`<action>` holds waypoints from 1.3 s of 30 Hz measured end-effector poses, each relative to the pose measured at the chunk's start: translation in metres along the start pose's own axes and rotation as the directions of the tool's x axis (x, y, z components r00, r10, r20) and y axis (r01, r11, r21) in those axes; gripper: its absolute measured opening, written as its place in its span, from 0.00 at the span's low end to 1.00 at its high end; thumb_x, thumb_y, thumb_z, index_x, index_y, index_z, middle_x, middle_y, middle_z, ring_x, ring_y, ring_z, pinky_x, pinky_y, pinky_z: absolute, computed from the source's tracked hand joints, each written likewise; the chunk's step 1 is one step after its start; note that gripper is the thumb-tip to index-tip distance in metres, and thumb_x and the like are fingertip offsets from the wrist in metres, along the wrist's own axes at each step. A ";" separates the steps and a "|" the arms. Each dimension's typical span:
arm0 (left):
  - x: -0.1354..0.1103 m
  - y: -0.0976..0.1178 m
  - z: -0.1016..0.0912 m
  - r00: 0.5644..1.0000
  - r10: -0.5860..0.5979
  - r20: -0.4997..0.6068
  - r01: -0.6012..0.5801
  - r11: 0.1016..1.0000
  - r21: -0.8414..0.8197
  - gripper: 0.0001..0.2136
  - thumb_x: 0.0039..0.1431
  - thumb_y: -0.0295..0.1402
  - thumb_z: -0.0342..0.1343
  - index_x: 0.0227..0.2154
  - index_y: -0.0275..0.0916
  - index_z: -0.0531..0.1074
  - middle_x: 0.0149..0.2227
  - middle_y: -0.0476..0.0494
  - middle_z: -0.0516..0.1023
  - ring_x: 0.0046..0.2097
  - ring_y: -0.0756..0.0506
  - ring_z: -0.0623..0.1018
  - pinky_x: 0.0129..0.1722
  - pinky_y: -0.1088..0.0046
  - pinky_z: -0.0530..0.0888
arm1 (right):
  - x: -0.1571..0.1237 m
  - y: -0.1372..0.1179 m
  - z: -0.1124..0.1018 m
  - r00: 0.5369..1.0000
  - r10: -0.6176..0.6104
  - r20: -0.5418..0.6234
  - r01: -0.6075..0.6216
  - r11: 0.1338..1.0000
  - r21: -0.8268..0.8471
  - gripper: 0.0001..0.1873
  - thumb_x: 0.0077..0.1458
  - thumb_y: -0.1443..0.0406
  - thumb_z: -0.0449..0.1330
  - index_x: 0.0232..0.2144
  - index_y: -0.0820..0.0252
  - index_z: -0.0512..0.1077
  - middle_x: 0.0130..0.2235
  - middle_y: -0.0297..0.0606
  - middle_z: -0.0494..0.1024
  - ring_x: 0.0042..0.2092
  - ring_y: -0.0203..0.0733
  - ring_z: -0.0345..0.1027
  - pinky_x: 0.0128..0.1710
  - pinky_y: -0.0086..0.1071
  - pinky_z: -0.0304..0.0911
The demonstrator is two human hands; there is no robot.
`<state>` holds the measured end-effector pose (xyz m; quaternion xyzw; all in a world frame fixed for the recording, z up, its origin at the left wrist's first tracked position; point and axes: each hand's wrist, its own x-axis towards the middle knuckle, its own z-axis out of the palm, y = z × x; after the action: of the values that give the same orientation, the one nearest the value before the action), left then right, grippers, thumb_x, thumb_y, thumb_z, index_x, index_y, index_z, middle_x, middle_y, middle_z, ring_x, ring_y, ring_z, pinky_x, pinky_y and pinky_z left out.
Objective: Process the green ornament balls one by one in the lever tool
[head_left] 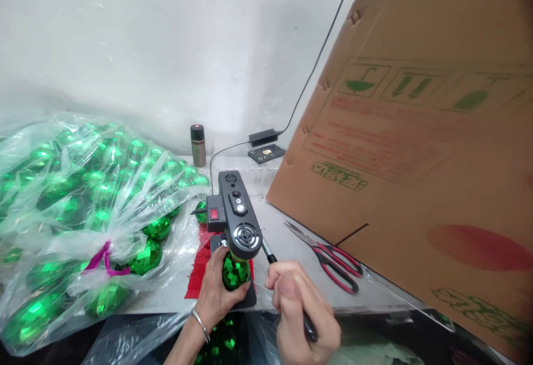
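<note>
Front edge of table (287, 237): your left hand (216, 294) is closed around a green ball (234, 272) under the small machine (238, 215); your right hand (303, 315) fists a thin tool (268, 255).

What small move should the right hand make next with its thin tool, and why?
Probably ease the thin tool in the right hand a little to the left, toward the top of the green ball. The left hand holds that ball under the head of the grey device, and the tool's tip points there. Whether it touches the ball cannot be seen.
</note>
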<state>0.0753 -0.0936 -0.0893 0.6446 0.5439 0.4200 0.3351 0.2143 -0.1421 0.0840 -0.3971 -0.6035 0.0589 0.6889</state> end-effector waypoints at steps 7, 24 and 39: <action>-0.001 -0.013 0.009 1.000 0.005 -0.021 -0.007 0.994 -0.112 0.38 0.47 0.38 0.76 0.63 0.41 0.74 0.59 0.34 0.86 0.60 0.28 0.86 0.65 0.41 0.82 | 0.000 0.000 0.001 0.999 -0.036 -0.034 0.036 0.999 -0.009 0.19 0.75 0.77 0.54 0.31 0.55 0.66 0.27 0.29 0.70 0.29 0.32 0.69 0.27 0.28 0.61; -0.003 -0.014 0.013 0.995 0.067 -0.071 -0.072 0.996 -0.060 0.38 0.45 0.35 0.76 0.63 0.42 0.75 0.59 0.33 0.86 0.58 0.28 0.87 0.63 0.39 0.83 | -0.031 0.017 0.014 0.981 -0.019 -0.193 0.020 1.000 0.003 0.25 0.81 0.68 0.53 0.26 0.56 0.65 0.26 0.29 0.70 0.27 0.32 0.66 0.25 0.27 0.60; -0.004 -0.012 0.016 0.994 0.076 -0.074 -0.078 0.997 -0.022 0.38 0.43 0.35 0.76 0.62 0.43 0.76 0.56 0.36 0.87 0.55 0.28 0.87 0.62 0.39 0.84 | -0.038 0.024 0.016 0.973 -0.031 -0.228 0.028 0.999 -0.015 0.24 0.79 0.70 0.53 0.26 0.56 0.66 0.26 0.30 0.69 0.25 0.33 0.64 0.23 0.28 0.57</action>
<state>0.0849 -0.0949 -0.1076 0.6451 0.5254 0.4625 0.3065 0.1997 -0.1390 0.0388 -0.3964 -0.5265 -0.0011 0.7521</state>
